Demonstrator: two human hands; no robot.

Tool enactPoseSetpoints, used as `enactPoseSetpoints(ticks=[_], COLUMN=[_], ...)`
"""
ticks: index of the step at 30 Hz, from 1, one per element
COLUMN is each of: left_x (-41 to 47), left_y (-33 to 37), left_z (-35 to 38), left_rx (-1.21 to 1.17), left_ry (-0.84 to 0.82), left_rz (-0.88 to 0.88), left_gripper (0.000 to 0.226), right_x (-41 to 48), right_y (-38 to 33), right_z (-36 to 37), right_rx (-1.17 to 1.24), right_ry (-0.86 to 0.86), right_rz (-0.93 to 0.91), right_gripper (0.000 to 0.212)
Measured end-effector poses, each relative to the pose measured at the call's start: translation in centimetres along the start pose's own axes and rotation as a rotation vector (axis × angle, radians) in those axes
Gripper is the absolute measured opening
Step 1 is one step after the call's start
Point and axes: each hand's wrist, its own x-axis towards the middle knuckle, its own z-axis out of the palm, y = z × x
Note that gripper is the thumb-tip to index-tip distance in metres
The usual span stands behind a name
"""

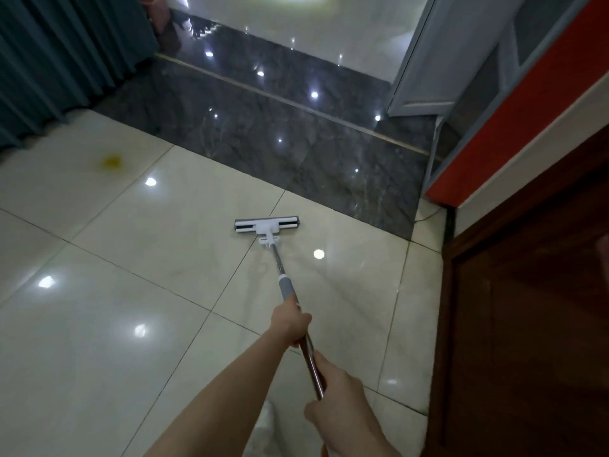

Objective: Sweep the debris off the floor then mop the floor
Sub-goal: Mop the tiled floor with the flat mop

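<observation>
A flat mop with a white and grey head lies on the glossy cream floor tiles, close to the dark marble strip. Its metal handle runs back toward me. My left hand grips the handle just below the grey sleeve. My right hand grips the handle lower down, nearer my body. A yellowish stain marks a tile at the left, well away from the mop head.
Teal curtains hang at the upper left. A dark marble strip crosses the floor ahead. A white door stands open at the upper right. Dark wooden furniture with a red and white edge lines the right side.
</observation>
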Motion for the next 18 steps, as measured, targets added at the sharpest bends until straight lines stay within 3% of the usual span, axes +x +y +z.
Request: enactPoseSetpoints(ticks=[11,18], left_x=[-12.8,-12.9], left_y=[-10.0,-13.9], left_z=[1.6,-3.5], left_rx=[-0.159,-0.206], left_ry=[0.138,0.255], left_rz=[-0.083,-0.114], left_gripper=[0.03,0.024], right_x=[-11.0,-10.4], right_y=[5.7,1.7], right_z=[5.9,9.4], right_rx=[-0.203,-0.286], right_ry=[-0.095,-0.169], right_rz=[-0.178,-0.242], right_gripper=[0.056,0.055])
